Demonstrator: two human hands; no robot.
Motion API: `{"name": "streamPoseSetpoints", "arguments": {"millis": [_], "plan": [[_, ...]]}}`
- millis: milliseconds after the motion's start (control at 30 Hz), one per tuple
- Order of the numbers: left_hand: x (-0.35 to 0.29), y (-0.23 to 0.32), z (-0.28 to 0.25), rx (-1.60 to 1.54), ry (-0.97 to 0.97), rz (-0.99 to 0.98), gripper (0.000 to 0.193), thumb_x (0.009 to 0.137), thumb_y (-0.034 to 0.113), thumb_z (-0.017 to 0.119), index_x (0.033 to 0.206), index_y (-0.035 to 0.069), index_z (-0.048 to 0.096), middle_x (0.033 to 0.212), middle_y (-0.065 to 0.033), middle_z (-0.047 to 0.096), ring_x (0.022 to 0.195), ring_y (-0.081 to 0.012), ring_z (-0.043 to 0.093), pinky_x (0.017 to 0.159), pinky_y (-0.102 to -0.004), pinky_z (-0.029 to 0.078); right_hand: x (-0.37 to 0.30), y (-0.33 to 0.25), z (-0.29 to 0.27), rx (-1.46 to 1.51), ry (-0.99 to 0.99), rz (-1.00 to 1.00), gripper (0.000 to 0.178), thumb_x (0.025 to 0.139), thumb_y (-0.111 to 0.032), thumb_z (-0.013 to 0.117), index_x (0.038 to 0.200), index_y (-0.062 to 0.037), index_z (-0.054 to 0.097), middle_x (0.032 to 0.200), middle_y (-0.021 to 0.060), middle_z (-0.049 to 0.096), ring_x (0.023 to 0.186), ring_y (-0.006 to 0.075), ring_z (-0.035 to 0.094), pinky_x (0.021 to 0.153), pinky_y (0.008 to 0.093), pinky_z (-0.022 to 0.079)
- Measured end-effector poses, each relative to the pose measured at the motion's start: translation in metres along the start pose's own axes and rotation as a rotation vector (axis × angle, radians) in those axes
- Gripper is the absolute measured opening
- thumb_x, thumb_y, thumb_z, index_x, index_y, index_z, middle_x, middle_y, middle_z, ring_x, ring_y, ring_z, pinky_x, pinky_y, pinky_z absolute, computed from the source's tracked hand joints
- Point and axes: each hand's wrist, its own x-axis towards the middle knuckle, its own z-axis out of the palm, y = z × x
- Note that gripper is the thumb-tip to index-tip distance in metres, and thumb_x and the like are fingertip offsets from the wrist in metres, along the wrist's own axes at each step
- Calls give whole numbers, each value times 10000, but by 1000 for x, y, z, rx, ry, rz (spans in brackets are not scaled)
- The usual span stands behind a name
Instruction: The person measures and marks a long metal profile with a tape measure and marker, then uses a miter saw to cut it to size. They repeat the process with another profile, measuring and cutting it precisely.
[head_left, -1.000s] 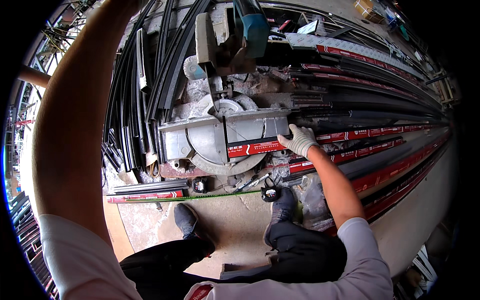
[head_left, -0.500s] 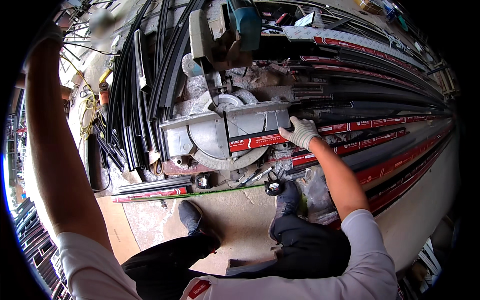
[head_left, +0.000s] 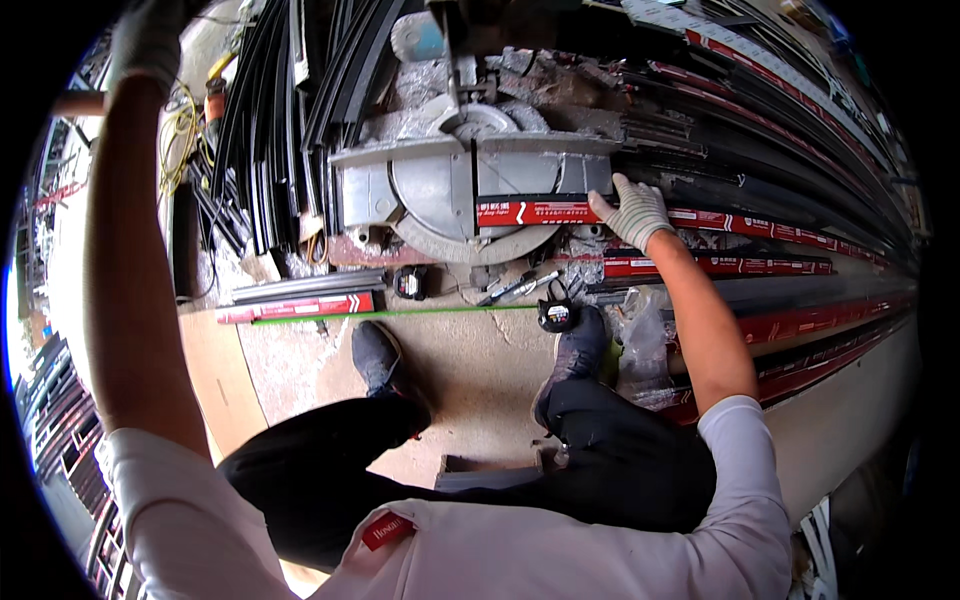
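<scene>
Right hand: one hand (head_left: 632,212) in a knitted pale glove; we saw its fingers bent over one bar with the thumb in front, holding it.
Held bar: one long straight bar (head_left: 550,213), black with a red printed face; it lay on the right part of the saw base, its left end beside the slot.
Saw base: one base (head_left: 430,190) of grey metal, round in front.
Left hand: one gloved hand (head_left: 148,42), raised at the upper left; we could not tell its grip.
Tape measures: we counted two, black and rounded, one (head_left: 409,283) below the base, another (head_left: 557,314) near the right shoe (head_left: 582,338).
Plastic: one clear, wrinkled sheet (head_left: 645,335).
</scene>
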Motion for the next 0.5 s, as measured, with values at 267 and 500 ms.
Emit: {"name": "streamPoseSetpoints", "arguments": {"millis": [267, 500], "plan": [[-284, -229, -21, 157, -552, -698, 246, 1026, 285, 690, 1033, 44, 741, 786, -23, 679, 674, -100, 594, 630, -269, 514, -6, 13, 18, 136, 250, -288, 926, 833, -539, 768, 1525, -16, 445, 1344, 281, 635, 1222, 437, 591, 1129, 505, 394], [-375, -218, 37, 177, -892, -603, 250, 1048, 229, 643, 1070, -11, 710, 816, -4, 665, 712, -91, 569, 667, -287, 514, -7, 25, 12, -142, 89, -383, 1104, 771, -480, 858, 1609, -29, 298, 1223, 274, 643, 1160, 416, 606, 1085, 506, 426]]}}
